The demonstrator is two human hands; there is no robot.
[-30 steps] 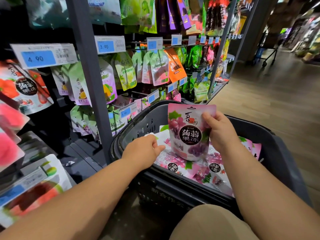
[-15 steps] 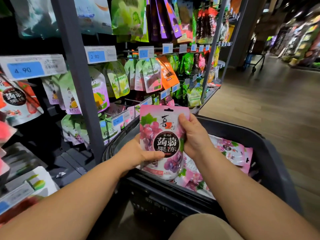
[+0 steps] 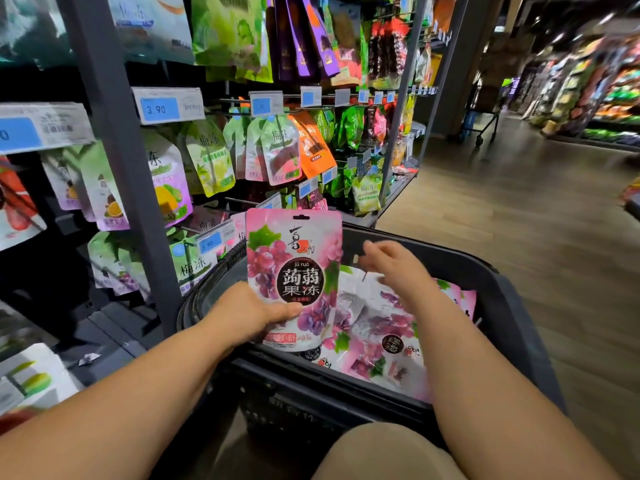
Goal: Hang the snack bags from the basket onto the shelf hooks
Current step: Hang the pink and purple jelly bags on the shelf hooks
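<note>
A pink grape snack bag stands upright over the near left part of the black basket. My left hand grips its lower left corner, thumb across the front. My right hand hovers over the basket just right of the bag, blurred, fingers loosely spread, holding nothing. Several more pink bags lie flat inside the basket. The shelf hooks with hanging bags and blue price tags are on the left behind the held bag.
A grey shelf upright rises just left of the basket. Green, orange and purple snack bags fill the rack. Wooden aisle floor stretches right, with a trolley far back. My knee is below the basket.
My right hand let go of the bag's top right corner and dropped toward the basket. My left hand now holds the bag alone, raised slightly higher.
</note>
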